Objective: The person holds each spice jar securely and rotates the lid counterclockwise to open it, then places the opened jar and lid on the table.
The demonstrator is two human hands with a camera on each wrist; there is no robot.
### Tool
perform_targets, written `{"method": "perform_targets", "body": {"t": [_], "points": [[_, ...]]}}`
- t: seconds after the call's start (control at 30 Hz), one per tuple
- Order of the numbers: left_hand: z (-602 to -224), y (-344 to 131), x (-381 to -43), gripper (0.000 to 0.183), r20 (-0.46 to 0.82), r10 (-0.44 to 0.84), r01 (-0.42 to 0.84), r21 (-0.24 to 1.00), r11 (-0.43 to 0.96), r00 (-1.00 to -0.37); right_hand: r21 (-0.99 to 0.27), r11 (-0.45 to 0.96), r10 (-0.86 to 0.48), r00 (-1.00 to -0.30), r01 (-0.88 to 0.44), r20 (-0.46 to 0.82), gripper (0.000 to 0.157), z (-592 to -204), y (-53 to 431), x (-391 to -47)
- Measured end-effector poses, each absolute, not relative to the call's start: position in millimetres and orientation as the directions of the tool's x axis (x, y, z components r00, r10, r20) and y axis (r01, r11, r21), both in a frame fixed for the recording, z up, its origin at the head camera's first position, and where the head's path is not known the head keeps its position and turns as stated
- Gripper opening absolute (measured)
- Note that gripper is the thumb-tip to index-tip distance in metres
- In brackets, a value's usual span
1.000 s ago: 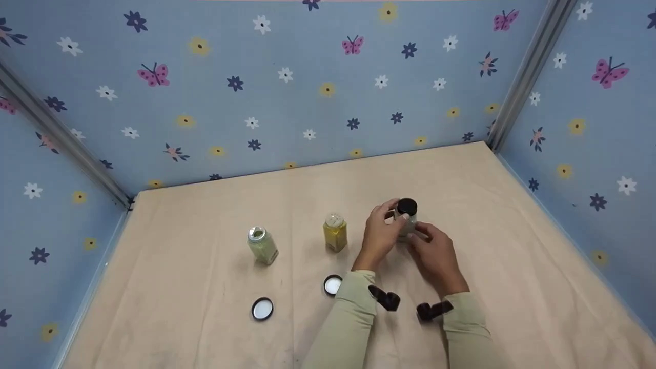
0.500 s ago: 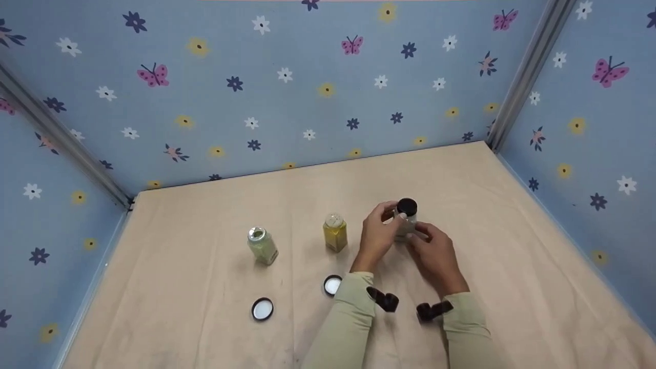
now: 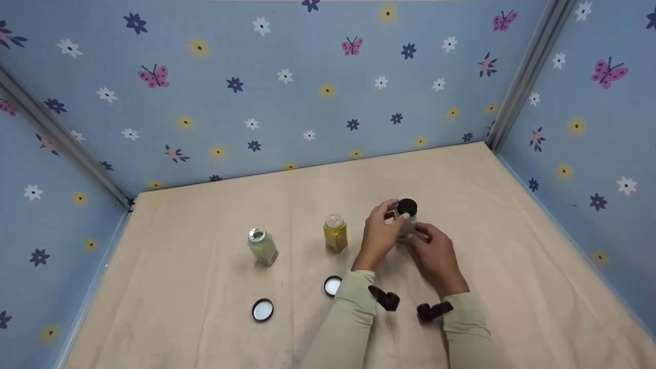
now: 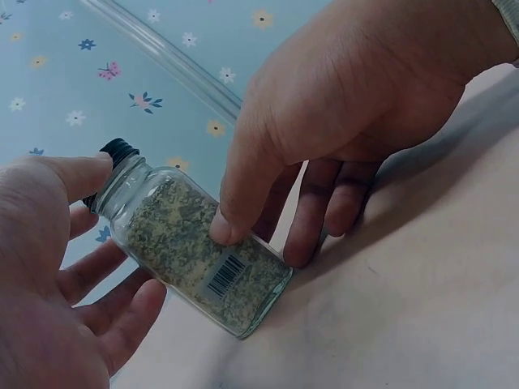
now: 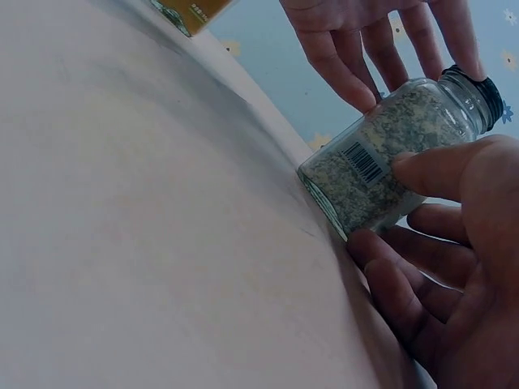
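A glass spice jar [image 5: 373, 174] of dried green flakes, with a barcode label, stands upright at the right of the table under a black screw cap [image 3: 407, 207]. My left hand [image 3: 378, 238] pinches this cap, its thumb against the rim in the left wrist view. Around the lower glass, my right hand [image 3: 439, 256] grips the jar with thumb and fingers. To the left stand a yellow-filled jar [image 3: 335, 236] with a pale sifter top and a light green jar [image 3: 263, 249] with a shiny rim, both without caps.
Two black caps lie with white insides up: one cap [image 3: 262, 310] in front of the green jar, the other cap [image 3: 332, 286] beside my left sleeve. A beige cloth [image 3: 169, 266] covers the table. Flower-patterned blue walls [image 3: 287, 102] bound the back and sides.
My left hand shifted slightly left at half a second ago and is now back near its earlier place on the cap. The right hand and the jars stay put.
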State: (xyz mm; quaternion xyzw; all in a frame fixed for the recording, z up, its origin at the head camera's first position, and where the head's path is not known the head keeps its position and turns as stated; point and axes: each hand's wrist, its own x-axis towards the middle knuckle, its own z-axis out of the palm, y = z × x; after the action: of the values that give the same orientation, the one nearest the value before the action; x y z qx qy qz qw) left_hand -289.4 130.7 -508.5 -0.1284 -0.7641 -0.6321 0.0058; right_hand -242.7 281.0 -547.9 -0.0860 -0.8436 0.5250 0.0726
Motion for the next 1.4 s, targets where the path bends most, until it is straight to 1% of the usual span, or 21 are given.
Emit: {"method": "perform_targets", "body": {"t": [0.13, 0.3, 0.43, 0.67, 0.93, 1.23, 1.4], "points": [[-506.3, 130.7, -288.7, 0.048, 0.146, 0.209, 0.198, 0.947, 0.254, -0.967, -0.894, 0.443, 0.22, -0.975, 0.075, 0.027, 0.042, -547.7, 281.3, -241.6], [-504.2, 131.4, -287.9, 0.05, 0.111, 0.204, 0.165, 0.947, 0.276, -0.973, -0.895, 0.438, 0.227, -0.974, 0.082, 0.022, 0.042, -548.3, 281.5, -241.5], [-504.9, 131.8, -288.1, 0.048, 0.114, 0.18, 0.16, 0.951, 0.265, -0.977, -0.895, 0.439, 0.224, -0.974, 0.08, 0.023, 0.042, -548.7, 281.3, -242.2], [-507.0, 131.1, -290.2, 0.045, 0.174, 0.145, 0.204, 0.953, 0.223, -0.974, -0.886, 0.46, 0.214, -0.976, 0.053, 0.053, 0.041, -547.1, 281.8, -242.4], [-504.7, 132.7, -289.0, 0.044, 0.164, 0.147, 0.191, 0.963, 0.189, -0.975, -0.89, 0.449, 0.22, -0.975, 0.077, 0.026, 0.044, -546.0, 282.2, -240.8], [-500.6, 129.5, -286.3, 0.054, 0.133, 0.141, 0.148, 0.983, 0.106, -0.981, -0.888, 0.451, 0.22, -0.975, 0.092, 0.011, 0.041, -547.1, 280.7, -241.6], [-502.3, 128.2, -285.2, 0.049, 0.141, 0.126, 0.152, 0.985, 0.087, -0.982, -0.893, 0.442, 0.215, -0.976, 0.09, 0.008, 0.043, -548.0, 282.0, -242.1]]}}
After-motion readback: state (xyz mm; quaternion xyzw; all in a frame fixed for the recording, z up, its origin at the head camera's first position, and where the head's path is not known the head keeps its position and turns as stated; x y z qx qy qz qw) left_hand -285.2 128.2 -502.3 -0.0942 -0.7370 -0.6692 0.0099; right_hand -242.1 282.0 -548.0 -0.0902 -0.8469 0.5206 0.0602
